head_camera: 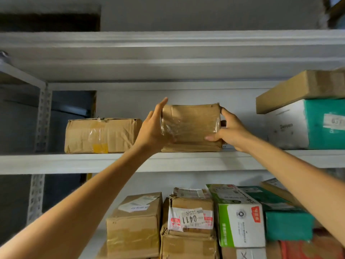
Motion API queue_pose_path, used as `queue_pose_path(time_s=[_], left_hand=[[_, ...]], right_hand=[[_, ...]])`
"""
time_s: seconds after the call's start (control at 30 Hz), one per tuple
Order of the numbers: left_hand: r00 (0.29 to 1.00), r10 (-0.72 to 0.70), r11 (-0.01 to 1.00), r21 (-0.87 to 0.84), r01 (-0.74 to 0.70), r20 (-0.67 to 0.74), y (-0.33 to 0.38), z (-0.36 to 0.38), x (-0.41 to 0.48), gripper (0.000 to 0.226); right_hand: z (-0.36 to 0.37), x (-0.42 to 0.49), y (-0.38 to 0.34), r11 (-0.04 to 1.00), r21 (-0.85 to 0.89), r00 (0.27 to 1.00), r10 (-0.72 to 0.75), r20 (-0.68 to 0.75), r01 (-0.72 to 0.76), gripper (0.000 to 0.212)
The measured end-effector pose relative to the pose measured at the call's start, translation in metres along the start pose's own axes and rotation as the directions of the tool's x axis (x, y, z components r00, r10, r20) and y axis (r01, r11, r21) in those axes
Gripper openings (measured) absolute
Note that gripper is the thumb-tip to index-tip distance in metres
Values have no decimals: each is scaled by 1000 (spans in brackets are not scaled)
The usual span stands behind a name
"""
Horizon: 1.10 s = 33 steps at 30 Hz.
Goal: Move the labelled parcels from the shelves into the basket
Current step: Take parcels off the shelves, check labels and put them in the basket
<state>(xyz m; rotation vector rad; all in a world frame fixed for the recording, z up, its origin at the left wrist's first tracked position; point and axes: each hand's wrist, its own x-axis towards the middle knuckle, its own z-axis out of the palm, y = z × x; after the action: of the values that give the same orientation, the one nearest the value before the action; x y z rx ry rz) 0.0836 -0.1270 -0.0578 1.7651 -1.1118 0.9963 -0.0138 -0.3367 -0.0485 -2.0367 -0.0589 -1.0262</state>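
Note:
A small brown parcel (190,126) wrapped in clear tape stands on the middle shelf (112,161), near its front edge. My left hand (151,131) holds its left side: the fingers point up along it and the thumb lies across the lower front. My right hand (231,131) grips the right side, thumb on the front and fingers curled round the edge. No label shows on the face towards me. The basket is not in view.
A crumpled brown box (100,135) sits left of the parcel. At right, a flat brown box (298,90) lies on a white-and-teal box (306,124). The lower shelf holds a brown box (134,221), one marked 0411 (190,217), a green-white carton (240,221) and others.

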Motion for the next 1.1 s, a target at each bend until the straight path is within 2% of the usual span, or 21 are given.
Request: queue_pose_path(time_s=[0.07,0.13,0.3,0.53,0.63,0.7,0.87,0.97,1.1], left_hand=[[999,48,977,208,-48,6,-6,-4,3,108],[997,47,944,324,-62,56,-12,-7,5,110],[997,41,912,405,-63,63,-23,-17,2,102],[996,78,905,418,-85,34,-22,-20,4,91],[998,43,901,431,-55,38,-16,-18,6,90],[999,31,888,457,-46,39,-10,-18,7,89],[987,157,865,477,-157,41,13,-2,2,71],[973,218,889,396,-231,79,34,19,0,57],[965,150,952,231,-200,217,65,53,8,47]], right_hand=[[12,5,1,999,-32,1000,-17,1,17,102],[24,10,1,998,-47,999,-36,4,36,105],[45,20,3,997,-56,998,-59,13,59,105],[48,24,6,996,-66,997,-59,44,62,103],[43,22,5,990,-132,997,-48,62,55,101],[36,20,2,979,-195,997,-55,56,65,91],[6,0,-5,907,-412,995,-67,72,90,65],[-18,-18,-3,840,-537,997,-62,54,81,54],[-52,-42,4,713,-698,997,-12,80,65,50]])
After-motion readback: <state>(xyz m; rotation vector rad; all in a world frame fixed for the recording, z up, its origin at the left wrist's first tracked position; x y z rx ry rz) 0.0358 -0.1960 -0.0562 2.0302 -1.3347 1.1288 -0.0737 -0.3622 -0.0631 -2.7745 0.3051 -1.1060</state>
